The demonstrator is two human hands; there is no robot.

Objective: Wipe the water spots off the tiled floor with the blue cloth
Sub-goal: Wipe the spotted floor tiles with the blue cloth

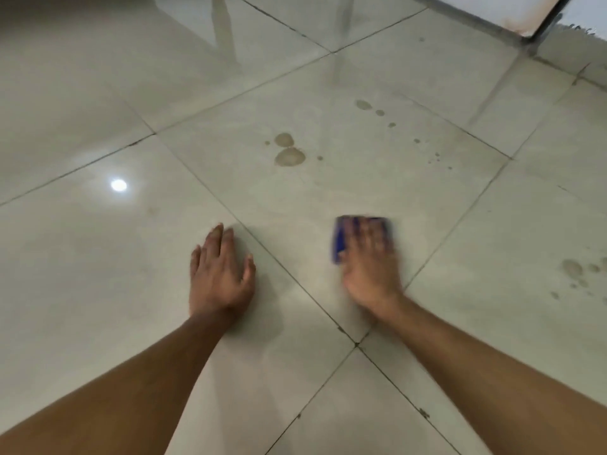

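Note:
My right hand (369,267) lies flat on the folded blue cloth (340,239) and presses it to the pale tiled floor (98,257); hand and cloth are motion-blurred. My left hand (221,274) rests flat on the floor to the left, fingers straight, holding nothing. Two large brownish water spots (289,156) sit on the same tile beyond the cloth. Smaller water drops (364,105) trail to the upper right of them. Another group of spots (573,267) lies on the tile at the far right.
Dark grout lines cross the floor diagonally. A metal door frame (525,37) and threshold run across the top right corner. Reflections of chair or table legs (225,31) show in the glossy tiles at the top. A lamp's bright reflection (118,184) glares at left.

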